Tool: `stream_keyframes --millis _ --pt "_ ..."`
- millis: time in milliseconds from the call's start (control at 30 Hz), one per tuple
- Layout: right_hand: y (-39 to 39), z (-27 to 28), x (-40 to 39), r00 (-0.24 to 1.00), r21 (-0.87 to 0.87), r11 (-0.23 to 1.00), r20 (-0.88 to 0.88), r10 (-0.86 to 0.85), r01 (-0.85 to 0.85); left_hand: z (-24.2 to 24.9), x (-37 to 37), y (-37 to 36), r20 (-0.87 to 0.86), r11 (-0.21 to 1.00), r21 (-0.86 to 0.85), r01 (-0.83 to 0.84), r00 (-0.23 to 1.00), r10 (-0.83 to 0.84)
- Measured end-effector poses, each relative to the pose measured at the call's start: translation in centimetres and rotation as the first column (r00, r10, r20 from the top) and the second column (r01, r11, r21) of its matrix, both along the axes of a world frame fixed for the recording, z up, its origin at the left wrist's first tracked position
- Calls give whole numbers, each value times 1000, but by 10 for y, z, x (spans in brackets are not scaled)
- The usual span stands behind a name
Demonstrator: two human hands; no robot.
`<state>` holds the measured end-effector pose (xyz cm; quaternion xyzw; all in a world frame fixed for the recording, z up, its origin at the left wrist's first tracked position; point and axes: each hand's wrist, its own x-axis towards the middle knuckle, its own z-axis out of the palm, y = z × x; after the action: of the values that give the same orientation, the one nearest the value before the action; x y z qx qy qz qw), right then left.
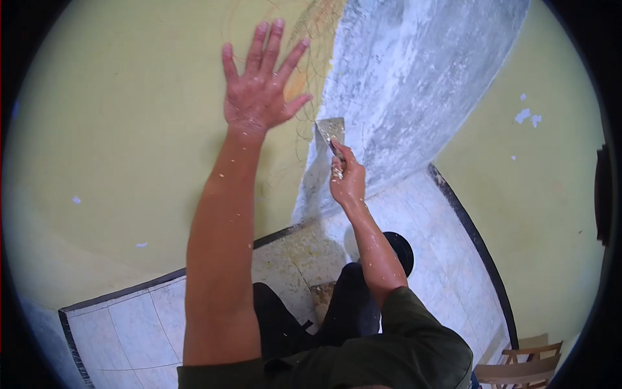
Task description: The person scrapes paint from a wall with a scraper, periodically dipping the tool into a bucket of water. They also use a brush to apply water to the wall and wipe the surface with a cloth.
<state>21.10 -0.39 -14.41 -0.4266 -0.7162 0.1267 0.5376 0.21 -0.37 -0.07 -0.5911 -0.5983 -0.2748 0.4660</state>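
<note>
Yellow painted wall (116,129) with a big bare grey patch (414,84) on the right where the paint's already off. Left hand (259,97) is spread open, flat on the yellow part, holding nothing. Right hand (348,185) is wrapped tight round the scraper (332,131), blade right on the paint edge just beside the left thumb. Looks like mid-scrape; next stroke probably needs the blade pushed under that yellow edge. Flakes litter the tiled floor (142,324).

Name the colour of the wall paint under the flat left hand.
Pale yellow wall paint, head view.
</note>
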Motion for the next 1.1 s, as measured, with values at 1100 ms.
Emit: stream_keyframes --millis 1100 --pt "-93 -317 1 931 -910 252 -267 247 -328 -4 -4 17 -77 972 211 101 993 -86"
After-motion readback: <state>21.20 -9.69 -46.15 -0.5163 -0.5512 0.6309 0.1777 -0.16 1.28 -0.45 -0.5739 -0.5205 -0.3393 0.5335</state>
